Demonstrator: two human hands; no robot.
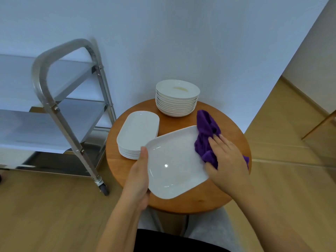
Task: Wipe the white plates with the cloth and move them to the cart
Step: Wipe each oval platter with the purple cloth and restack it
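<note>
A white rectangular plate (174,160) is held tilted over the round wooden table (231,130). My left hand (139,177) grips its left edge, thumb on the rim. My right hand (225,157) presses a purple cloth (206,135) flat against the plate's right side. A stack of white rectangular plates (138,131) sits on the table's left part. At the back of the table a stack of round white plates (177,97) stands, the top one bearing a yellowish stain. The steel cart (60,99) stands at the left.
The cart's shelves (27,128) carry no plates in view; its handle and a caster (102,188) face the table. White walls meet behind the table. Wood floor spreads to the right and front left.
</note>
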